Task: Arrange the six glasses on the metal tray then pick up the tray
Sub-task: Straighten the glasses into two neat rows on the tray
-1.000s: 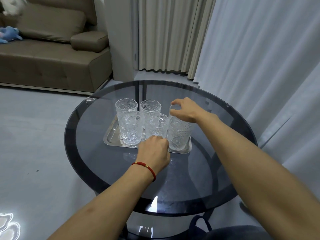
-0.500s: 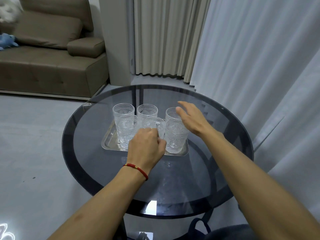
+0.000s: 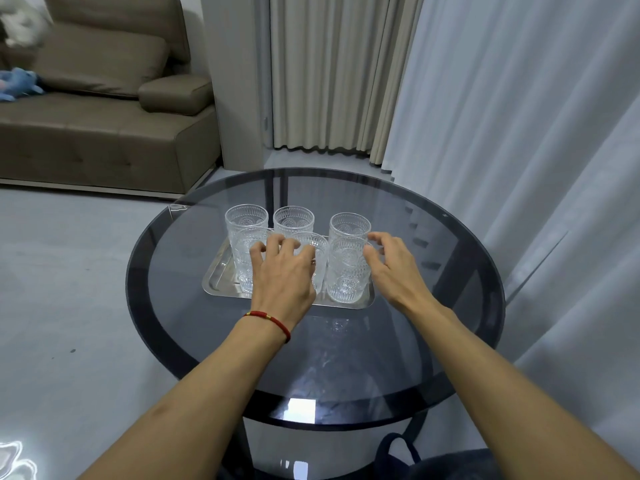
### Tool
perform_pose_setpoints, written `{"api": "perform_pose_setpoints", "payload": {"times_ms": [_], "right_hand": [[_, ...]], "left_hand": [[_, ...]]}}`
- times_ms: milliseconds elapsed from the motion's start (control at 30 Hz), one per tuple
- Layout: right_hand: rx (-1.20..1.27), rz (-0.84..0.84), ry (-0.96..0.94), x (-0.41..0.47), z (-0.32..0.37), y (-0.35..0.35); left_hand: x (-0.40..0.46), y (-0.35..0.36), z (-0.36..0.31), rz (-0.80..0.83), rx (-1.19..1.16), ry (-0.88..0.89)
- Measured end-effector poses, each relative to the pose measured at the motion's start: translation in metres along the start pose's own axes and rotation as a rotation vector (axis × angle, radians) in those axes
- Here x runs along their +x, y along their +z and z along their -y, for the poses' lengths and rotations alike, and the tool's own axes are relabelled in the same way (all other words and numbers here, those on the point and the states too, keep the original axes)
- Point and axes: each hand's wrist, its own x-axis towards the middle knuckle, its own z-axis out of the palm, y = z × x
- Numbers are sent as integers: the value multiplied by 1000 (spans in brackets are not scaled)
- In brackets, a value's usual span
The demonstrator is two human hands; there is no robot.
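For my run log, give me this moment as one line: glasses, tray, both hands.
glasses: six upright on tray | tray: flat on table | left hand: open, at front-middle glass | right hand: open, beside front-right glass

The left hand (image 3: 282,271) covers most of the front middle glass (image 3: 313,242) and the lower part of the front left glass (image 3: 246,251) at frame centre. The tray's (image 3: 221,275) near edge vanishes behind the wrist. At upper left, a blue toy (image 3: 19,85) is cut off by the frame edge.
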Motion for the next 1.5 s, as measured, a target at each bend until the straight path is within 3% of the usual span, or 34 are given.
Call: {"api": "perform_pose_setpoints", "payload": {"times_ms": [433, 733, 833, 1133, 1333, 1500], "right_hand": [[-34, -3, -15, 1, 2, 8], [24, 3, -42, -3, 0, 7], [-1, 8, -74, -3, 0, 9], [15, 7, -71, -3, -8, 15], [29, 6, -61, -1, -12, 13], [31, 20, -63, -2, -13, 13]], "left_hand": [[-1, -3, 2, 35, -3, 16], [19, -23, 3, -70, -276, -53], [54, -19, 10, 58, -265, -53], [131, 10, 35, 487, 57, -66], [138, 11, 26, 451, 190, -26], [137, 13, 19, 457, 115, -25]]}}
